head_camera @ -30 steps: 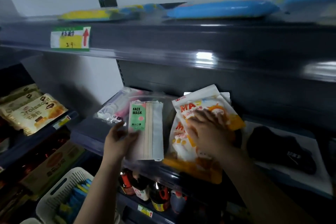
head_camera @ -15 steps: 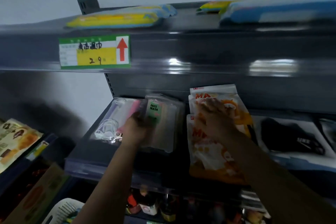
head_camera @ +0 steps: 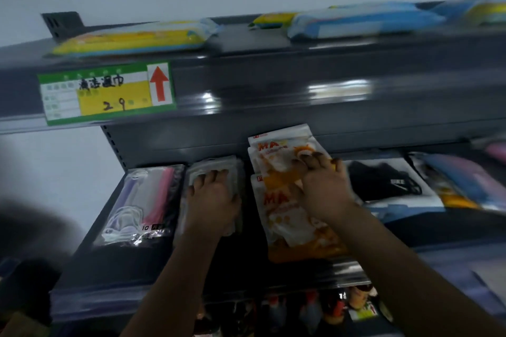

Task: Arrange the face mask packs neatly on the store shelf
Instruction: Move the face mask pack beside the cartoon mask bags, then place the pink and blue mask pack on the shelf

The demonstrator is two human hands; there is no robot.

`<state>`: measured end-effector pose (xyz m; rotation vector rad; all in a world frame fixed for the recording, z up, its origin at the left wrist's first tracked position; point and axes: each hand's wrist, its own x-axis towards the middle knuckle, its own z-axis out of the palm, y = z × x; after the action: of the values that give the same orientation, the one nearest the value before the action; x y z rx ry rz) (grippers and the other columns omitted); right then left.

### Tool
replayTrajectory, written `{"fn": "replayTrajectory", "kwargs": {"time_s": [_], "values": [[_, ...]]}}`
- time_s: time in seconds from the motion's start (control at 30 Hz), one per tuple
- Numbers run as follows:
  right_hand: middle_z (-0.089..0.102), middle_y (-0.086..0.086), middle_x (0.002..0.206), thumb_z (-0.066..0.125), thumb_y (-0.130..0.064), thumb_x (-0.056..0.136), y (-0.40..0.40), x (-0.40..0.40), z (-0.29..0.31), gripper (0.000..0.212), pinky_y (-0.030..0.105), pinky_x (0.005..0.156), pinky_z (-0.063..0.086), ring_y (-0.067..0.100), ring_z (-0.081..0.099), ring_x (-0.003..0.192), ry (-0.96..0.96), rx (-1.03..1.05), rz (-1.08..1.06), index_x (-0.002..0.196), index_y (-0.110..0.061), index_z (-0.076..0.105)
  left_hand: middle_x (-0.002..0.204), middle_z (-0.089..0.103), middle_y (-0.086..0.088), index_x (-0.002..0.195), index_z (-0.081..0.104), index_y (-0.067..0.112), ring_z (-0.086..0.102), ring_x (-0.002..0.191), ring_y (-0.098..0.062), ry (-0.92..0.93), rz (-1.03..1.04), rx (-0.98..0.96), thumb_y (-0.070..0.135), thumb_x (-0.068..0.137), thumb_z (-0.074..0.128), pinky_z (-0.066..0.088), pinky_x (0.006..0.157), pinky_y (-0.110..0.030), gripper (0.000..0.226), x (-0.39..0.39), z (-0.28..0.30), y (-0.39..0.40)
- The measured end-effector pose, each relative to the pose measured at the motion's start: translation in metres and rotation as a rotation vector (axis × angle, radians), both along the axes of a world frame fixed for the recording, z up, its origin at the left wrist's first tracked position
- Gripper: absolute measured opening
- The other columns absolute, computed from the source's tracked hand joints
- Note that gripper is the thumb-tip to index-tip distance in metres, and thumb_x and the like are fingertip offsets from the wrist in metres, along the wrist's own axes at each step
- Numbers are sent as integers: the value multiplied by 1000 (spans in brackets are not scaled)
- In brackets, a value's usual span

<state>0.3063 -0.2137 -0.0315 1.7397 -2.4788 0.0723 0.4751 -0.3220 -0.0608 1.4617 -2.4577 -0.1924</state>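
Glossy plastic is catching the light on a dark metal store shelf (head_camera: 90, 262) as a person is squaring up rows of face mask packs. Left hand (head_camera: 212, 200) is lying palm-down on a clear pack of pale masks (head_camera: 216, 169), its fingers spread and pressing flat. Right hand (head_camera: 324, 186) is resting on the orange-and-white mask pouches (head_camera: 290, 230), which are overlapping in a column of at least three; its fingers are slightly curled at the upper pouch, though blur is hiding whether they are pinching it. Judging by the layout, the settling-into-rows step is under way; next, the orange column probably needs nudging straight, with its front pouch overhanging the shelf lip. To the left, a crinkled clear bag of purple and pink masks (head_camera: 142, 202) is lying flat; to the right, a black mask in a clear sleeve (head_camera: 383, 180) is sitting on white card. Slick films like these are likely to be sliding easily over one another.
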Motion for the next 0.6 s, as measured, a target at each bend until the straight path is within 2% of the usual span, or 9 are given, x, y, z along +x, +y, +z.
{"fn": "replayTrajectory", "kwargs": {"time_s": [0.13,0.23,0.3,0.43,0.6], "values": [[40,5,143,34,-46,96,24,-19,10,53,46,105,23,28,32,130,50,-10,-73,142,-18,32,139,43,-2,136,38,24,36,130,-27,-51,-110,-148,44,91,46,29,105,-41,49,-37,21,26],[44,6,137,34,-43,96,49,-41,16,48,43,101,25,28,35,127,63,-39,-125,136,-16,38,147,33,-2,144,25,23,28,134,-27,-81,-212,-162,42,94,41,25,109,-42,56,-70,34,49],[45,8,137,36,-41,96,70,-58,19,47,42,102,26,29,36,127,71,-49,-148,135,-15,38,152,27,-1,146,21,24,23,139,-26,-77,-240,-175,44,94,40,22,112,-43,60,-94,41,66],[43,8,141,38,-41,96,121,-99,20,51,42,104,25,29,34,130,88,-34,-214,140,-14,35,146,36,1,143,28,25,30,134,-25,-18,-324,-185,42,93,41,25,108,-41,54,-145,46,112],[43,7,140,36,-39,96,193,-154,17,48,39,100,29,27,36,130,107,-30,-295,138,-14,36,148,34,1,144,26,25,29,135,-25,-23,-383,-184,43,92,44,26,107,-39,58,-211,40,173]]}}
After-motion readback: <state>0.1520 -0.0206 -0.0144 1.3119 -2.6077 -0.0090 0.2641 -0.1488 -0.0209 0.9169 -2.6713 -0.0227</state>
